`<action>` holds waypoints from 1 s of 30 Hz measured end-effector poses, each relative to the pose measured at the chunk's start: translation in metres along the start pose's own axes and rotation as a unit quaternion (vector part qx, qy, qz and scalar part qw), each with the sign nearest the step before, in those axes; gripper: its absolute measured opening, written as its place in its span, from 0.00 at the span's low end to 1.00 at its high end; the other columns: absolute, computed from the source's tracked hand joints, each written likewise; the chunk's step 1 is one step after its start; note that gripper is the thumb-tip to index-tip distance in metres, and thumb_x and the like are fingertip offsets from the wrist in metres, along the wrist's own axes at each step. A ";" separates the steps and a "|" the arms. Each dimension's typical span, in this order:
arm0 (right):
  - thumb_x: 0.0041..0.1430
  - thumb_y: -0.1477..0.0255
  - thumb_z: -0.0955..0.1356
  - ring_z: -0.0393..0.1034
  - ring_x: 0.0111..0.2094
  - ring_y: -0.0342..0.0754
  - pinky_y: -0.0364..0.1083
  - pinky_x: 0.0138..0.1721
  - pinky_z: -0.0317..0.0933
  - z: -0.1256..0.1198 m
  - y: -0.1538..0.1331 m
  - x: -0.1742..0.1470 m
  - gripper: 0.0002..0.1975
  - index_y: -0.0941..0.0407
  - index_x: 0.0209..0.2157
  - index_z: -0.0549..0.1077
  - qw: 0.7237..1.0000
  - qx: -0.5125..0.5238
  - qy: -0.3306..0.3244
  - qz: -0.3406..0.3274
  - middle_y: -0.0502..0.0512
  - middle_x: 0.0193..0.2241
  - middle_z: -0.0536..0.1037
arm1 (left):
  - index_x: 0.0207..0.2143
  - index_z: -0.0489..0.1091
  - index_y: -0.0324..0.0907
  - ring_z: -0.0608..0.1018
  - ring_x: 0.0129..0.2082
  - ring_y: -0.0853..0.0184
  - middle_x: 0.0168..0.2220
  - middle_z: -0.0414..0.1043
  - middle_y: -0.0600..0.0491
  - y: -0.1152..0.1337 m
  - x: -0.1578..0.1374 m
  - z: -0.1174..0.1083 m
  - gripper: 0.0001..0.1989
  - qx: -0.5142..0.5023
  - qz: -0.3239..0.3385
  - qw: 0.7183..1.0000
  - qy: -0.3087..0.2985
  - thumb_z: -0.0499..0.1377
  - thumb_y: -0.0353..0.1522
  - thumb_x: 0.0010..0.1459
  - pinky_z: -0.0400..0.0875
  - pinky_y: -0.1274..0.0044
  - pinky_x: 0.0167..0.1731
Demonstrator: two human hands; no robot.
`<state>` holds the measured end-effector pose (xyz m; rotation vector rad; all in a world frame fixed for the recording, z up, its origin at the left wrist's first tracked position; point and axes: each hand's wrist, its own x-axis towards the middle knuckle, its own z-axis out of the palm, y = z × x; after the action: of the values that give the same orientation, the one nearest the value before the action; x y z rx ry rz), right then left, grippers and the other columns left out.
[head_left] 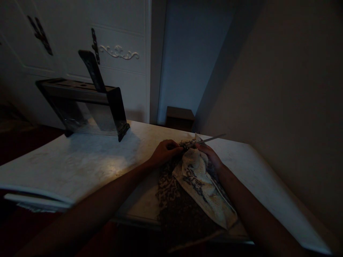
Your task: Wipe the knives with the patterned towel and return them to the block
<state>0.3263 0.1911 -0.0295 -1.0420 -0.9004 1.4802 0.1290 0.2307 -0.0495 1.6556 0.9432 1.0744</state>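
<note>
A thin knife (214,137) points to the right over the tabletop, its dark handle end at the fingers of my left hand (164,153). That hand is closed around the handle end. My right hand (210,155) is closed on a pale patterned cloth (205,189), pressed against the blade near the middle. The cloth hangs down toward me over a dark patterned mat (182,210). Dim light hides the fingertips and the exact shape of the handle.
A knife block (112,96) with clear sides stands at the back left of the white tabletop (93,160). One dark-handled knife (92,69) sticks up from it. White cabinet doors (120,89) are behind, a wall (289,89) on the right, and a brown box-like piece (180,113) beyond the table.
</note>
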 end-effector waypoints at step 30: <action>0.47 0.66 0.71 0.79 0.36 0.59 0.55 0.39 0.73 -0.005 -0.009 0.001 0.13 0.55 0.36 0.76 0.995 0.078 0.062 0.025 0.56 0.29 0.82 | 0.30 0.74 0.41 0.77 0.34 0.64 0.31 0.77 0.51 0.001 -0.001 -0.005 0.14 0.082 0.004 0.996 0.047 0.67 0.41 0.46 0.70 0.73 0.36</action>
<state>0.3337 0.1933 -0.0231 -1.0337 -0.6644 1.4846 0.1240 0.2310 -0.0483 1.7542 1.1127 1.1126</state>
